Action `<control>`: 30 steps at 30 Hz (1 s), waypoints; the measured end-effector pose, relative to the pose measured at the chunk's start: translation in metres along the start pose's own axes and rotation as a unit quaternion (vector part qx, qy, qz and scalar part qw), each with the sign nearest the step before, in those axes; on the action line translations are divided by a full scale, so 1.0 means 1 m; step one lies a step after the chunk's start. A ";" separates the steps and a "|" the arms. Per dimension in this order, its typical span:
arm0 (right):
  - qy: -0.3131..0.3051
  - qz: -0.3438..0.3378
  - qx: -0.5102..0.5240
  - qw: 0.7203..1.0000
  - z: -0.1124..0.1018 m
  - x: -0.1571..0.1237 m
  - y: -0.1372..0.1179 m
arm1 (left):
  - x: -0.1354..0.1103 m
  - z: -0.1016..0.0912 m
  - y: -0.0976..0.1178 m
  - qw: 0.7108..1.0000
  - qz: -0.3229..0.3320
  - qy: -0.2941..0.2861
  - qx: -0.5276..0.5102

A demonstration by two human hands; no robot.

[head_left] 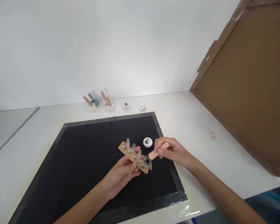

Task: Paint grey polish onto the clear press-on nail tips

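My left hand point(124, 172) grips a nail tip display stand point(126, 151), a light brown strip with a row of silver balls. Several clear false nails point(139, 155) stick up from it. Between the fingers of my right hand point(170, 150) is a nail polish brush point(159, 150) with a peach handle. Its dark bristle end reaches the nails at the strip's near right end; whether it touches one I cannot tell. Just beyond the strip, a small round white pot point(147, 142) with silvery contents sits on the black mat point(91, 158).
Several polish bottles point(93, 105) with peach and grey caps stand by the back wall. Right of them are a small clear jar point(126, 106) and a shallow white dish point(142, 108). Two small cream rings point(213, 132) lie at the right, before a large cardboard box point(245, 77).
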State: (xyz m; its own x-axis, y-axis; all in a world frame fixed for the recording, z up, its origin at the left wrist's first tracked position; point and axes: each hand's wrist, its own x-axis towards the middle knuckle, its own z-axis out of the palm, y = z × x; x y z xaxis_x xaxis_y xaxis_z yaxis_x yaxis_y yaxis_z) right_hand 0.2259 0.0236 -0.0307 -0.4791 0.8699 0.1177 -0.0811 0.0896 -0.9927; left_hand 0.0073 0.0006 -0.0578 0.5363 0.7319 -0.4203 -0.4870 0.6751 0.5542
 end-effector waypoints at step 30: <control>-0.031 -0.069 -0.145 0.987 -0.001 0.000 -0.011 | 0.000 -0.007 -0.002 1.000 -0.001 -0.001 0.028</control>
State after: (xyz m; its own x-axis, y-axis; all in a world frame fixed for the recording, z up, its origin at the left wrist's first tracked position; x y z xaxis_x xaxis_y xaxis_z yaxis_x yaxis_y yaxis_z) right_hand 0.2273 0.0231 -0.0201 -0.5338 0.8091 0.2457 0.0996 0.3487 -0.9319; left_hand 0.0037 -0.0003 -0.0639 0.5388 0.7299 -0.4207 -0.4469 0.6709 0.5917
